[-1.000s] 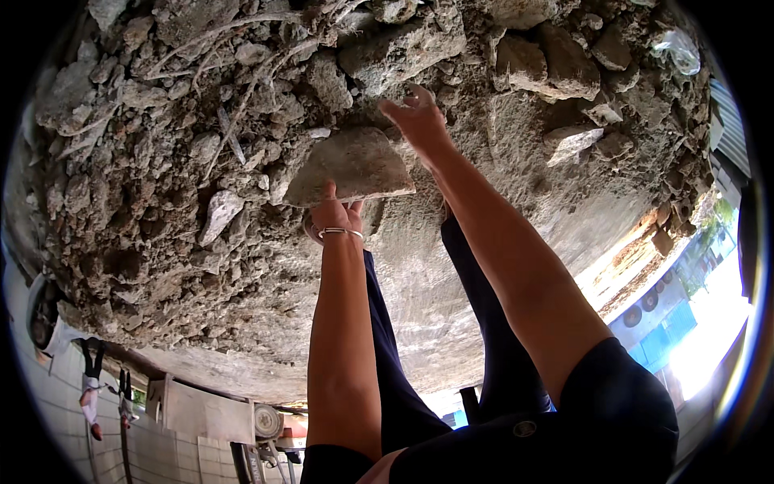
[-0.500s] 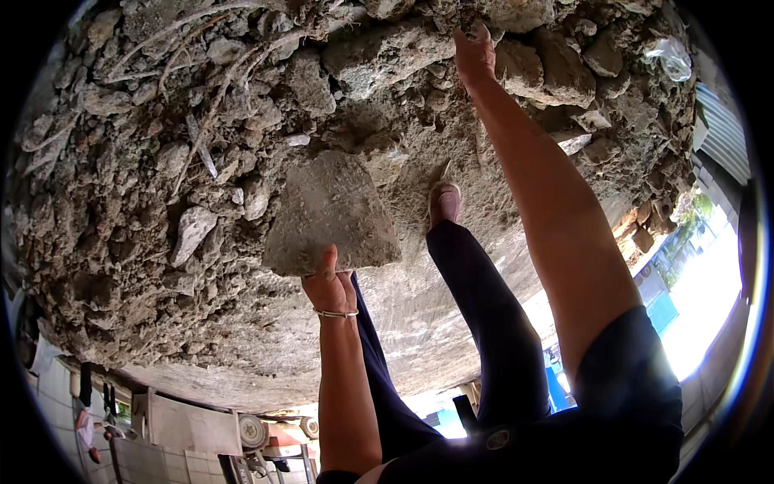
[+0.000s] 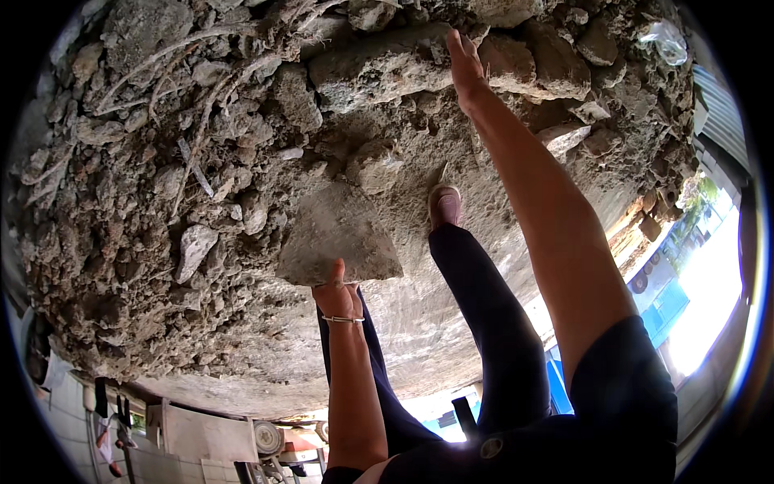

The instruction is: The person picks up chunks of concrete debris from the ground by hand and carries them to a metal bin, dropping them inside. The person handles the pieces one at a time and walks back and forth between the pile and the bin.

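The left hand clasps a flat, grey, tapered stone-like slab, thumb on top — broad edge nearest the person and running left to right, narrower end pointing away. The right hand is at the right end of a long, rough grey block; I cannot tell its grip. Brown dirt ground opens between slab and pinkish shoe — rubble crowds the left

daylit, white glare at right, edges bent

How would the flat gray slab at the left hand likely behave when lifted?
The slab is probably stiff, showing no bend beyond the left hand. Its broad, flat shape makes rolling unlikely. Its gritty, stone-like surface suggests heaviness.
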The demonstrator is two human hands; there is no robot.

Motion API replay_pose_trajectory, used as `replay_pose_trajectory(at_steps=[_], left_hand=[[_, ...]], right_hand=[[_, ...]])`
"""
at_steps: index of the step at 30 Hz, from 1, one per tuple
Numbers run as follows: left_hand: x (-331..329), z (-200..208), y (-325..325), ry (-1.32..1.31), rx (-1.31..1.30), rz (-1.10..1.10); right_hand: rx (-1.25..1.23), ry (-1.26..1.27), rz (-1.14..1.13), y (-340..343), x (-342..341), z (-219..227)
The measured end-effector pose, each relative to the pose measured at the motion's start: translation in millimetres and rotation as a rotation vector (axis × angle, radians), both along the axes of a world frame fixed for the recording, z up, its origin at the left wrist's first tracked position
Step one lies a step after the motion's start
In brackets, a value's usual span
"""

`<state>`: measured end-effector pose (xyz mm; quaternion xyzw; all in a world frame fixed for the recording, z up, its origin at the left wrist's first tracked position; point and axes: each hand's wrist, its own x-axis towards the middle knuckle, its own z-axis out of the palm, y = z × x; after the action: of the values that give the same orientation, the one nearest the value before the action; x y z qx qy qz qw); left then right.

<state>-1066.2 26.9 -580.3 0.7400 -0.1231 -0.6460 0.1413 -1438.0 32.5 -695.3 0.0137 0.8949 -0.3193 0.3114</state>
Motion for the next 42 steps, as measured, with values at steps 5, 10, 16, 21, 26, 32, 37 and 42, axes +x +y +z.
replay_pose_trajectory(at_steps=[5,10,16,21,26,32,37,42], left_hand=[[-12,11,-18,-0.146,0.134,-0.127],[-35,18,-26,-0.184,0.028,-0.18],[-35,13,-14,-0.157,-0.054,-0.155],[-20,-5,-7,-0.195,-0.143,-0.255],[-16,-15,-10,-0.206,-0.225,-0.388],[-40,-5,-29,-0.208,-0.292,-0.513],[-55,-11,-30,-0.266,-0.305,-0.711],[-21,-2,-20,-0.347,-0.246,-0.632]], right_hand=[[-0.119,-0.499,-0.06,54,77,69],[0.263,-0.021,0.648,32,37,51],[0.304,-0.6,0.758,41,17,6],[0.418,-0.492,0.788,37,28,5],[0.315,-0.562,0.801,30,40,29],[0.32,-0.428,1.07,-12,62,67],[0.531,-0.208,1.055,-9,90,86],[0.66,-0.139,1.102,-26,109,127]])
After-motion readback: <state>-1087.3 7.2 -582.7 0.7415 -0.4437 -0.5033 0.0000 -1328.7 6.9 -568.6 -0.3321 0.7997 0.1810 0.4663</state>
